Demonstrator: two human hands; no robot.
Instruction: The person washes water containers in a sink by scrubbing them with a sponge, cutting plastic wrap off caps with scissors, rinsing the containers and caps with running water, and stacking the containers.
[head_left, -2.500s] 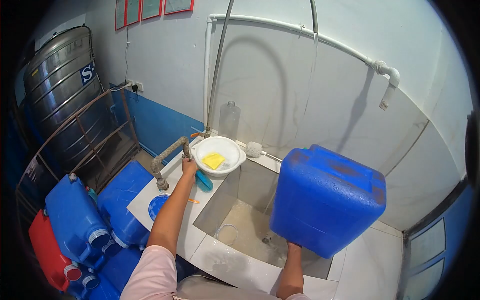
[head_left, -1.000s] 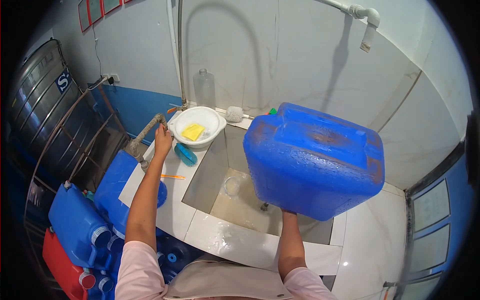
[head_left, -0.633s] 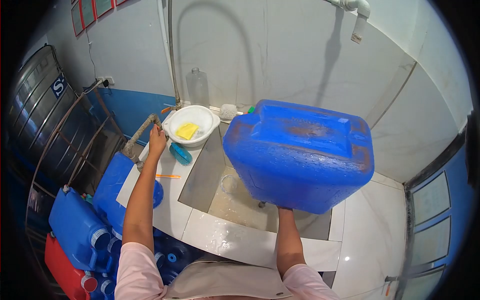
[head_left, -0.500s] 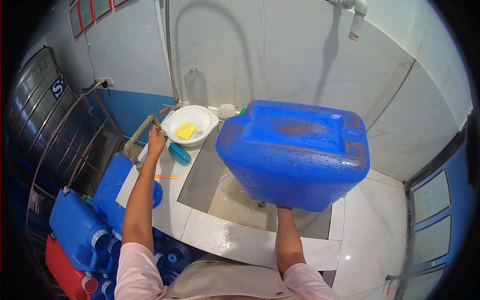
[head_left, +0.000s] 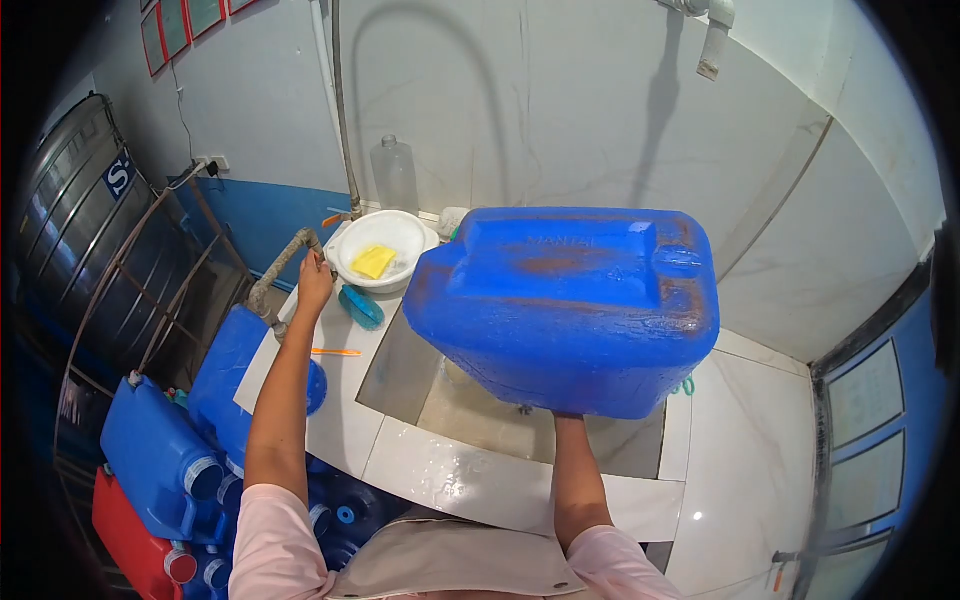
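Observation:
A large wet blue jerrycan with scuffed brown patches is held on its side above the sink. Under its near side, my right hand supports it; the fingers are hidden by the can. At the left, my left hand is closed at the curved end of a grey pipe. What those fingers grip is too small to make out. Beside this hand are a white basin with a yellow sponge in it and a teal brush.
An orange stick lies on the white counter. A clear bottle stands by the wall. Several blue jugs and a red one are at lower left, near a metal tank.
The jerrycan has shifted a little left and tipped, showing more of its upper face. Teal loops now show behind its right side. My left hand stays at the pipe.

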